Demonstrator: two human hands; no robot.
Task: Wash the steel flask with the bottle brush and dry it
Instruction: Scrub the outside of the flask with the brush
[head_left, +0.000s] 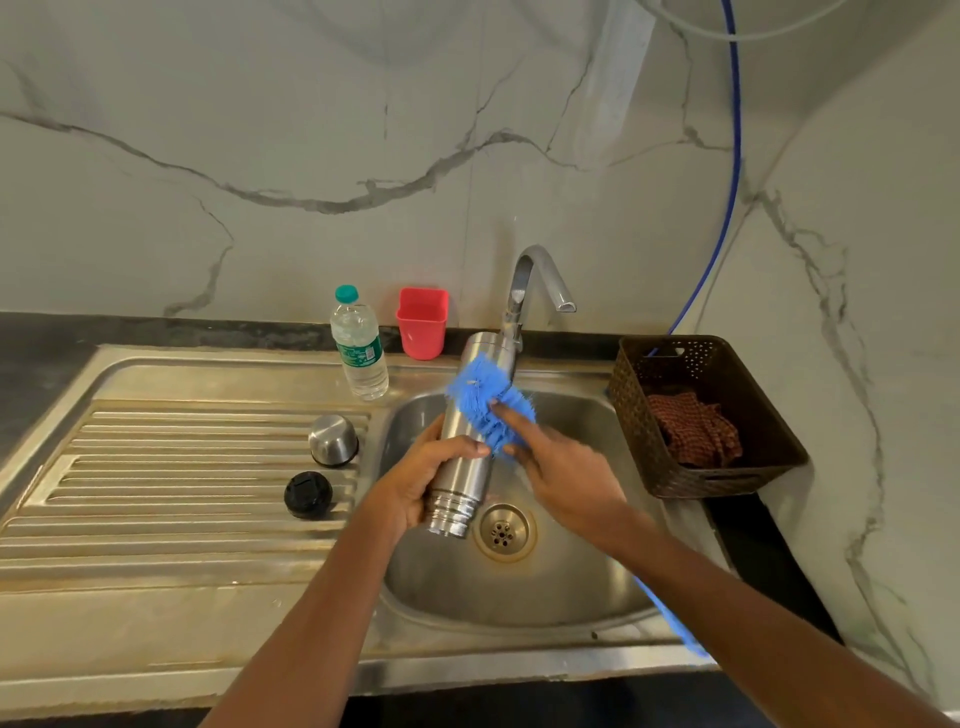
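**Brush on the flask's outer wall, over the basin**

Nearest us, our left hand (415, 483) wraps around the steel flask (460, 486) just above its threaded neck, fingers and thumb curled round the body. Our right hand (566, 470) holds the bottle brush (483, 400) close to its head. The forefinger lies straight along the blue bristles and presses them against the flask's side. The brush's blue handle (670, 618) runs back under that forearm.

The flask hangs tilted over the sink basin (519, 597), open mouth low and toward us, base up near the faucet (540, 275). No water is visibly running.

We judge the flask rigid and fairly light when empty, but smooth steel turns slippery once wet. The ridged neck is the surest place to grip. The bristles are soft and give under pressure.

On the draining board (182, 467) sit the steel cap (333, 439) and the black stopper (308, 493), well apart from the flask. A brown basket (727, 480) to the right holds a checked cloth (693, 428), likely meant for drying.
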